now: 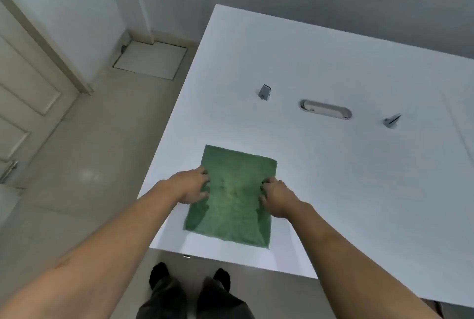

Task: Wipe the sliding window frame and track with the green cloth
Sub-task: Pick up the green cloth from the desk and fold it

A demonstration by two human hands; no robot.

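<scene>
Green cloth (232,198): flat on white bench (333,177), lower centre of frame. Left hand (191,186) and right hand (275,199): fingers curled, gripping the cloth's left and right edges.

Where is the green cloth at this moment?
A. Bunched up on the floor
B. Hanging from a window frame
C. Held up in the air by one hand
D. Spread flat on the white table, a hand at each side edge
D: the green cloth lies flat on the white table, with the left hand and right hand at its side edges.
</scene>
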